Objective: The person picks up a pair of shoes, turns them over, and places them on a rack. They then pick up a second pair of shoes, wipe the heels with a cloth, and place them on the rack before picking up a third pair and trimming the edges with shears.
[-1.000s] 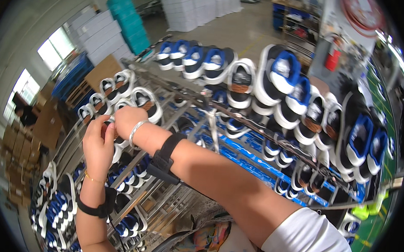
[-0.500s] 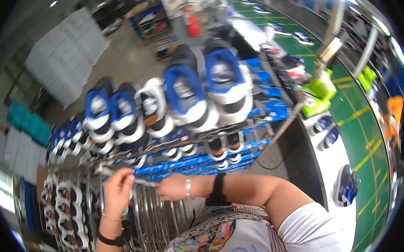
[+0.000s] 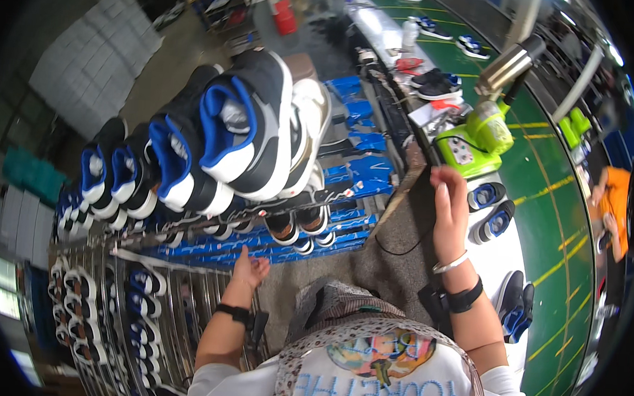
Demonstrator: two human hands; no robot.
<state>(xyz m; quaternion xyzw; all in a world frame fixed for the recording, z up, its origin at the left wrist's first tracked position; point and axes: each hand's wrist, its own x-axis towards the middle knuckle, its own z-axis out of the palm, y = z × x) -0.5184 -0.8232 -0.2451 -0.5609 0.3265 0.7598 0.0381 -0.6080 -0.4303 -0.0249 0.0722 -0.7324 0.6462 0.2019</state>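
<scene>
My left hand (image 3: pixel 251 268) is empty, its fingers apart, just in front of the lower blue shelf bars of a shoe rack (image 3: pixel 365 173). My right hand (image 3: pixel 449 212) is raised at the dark edge of the workbench, fingers stretched out and holding nothing. Nearest to it are a lime-green machine (image 3: pixel 472 141) and a pair of blue-lined sneakers (image 3: pixel 490 213) on the white bench top. Along the rack's top tier stands a row of black, white and blue sneakers, the largest sneaker (image 3: pixel 245 133) close to the middle of the view.
A second metal rack (image 3: pixel 189 306) holding shoes stands at my lower left. Stacked white boxes (image 3: pixel 88 57) and a teal stack (image 3: pixel 28 174) are farther left. Beyond the white bench (image 3: pixel 464 267) runs a green surface (image 3: pixel 549 153); a person in orange (image 3: pixel 613 206) is at the far right.
My hands have parted from the metal bar at the left rack. The right one swung right to the bench edge; the left moved slightly right and opened. The view has shifted too.
</scene>
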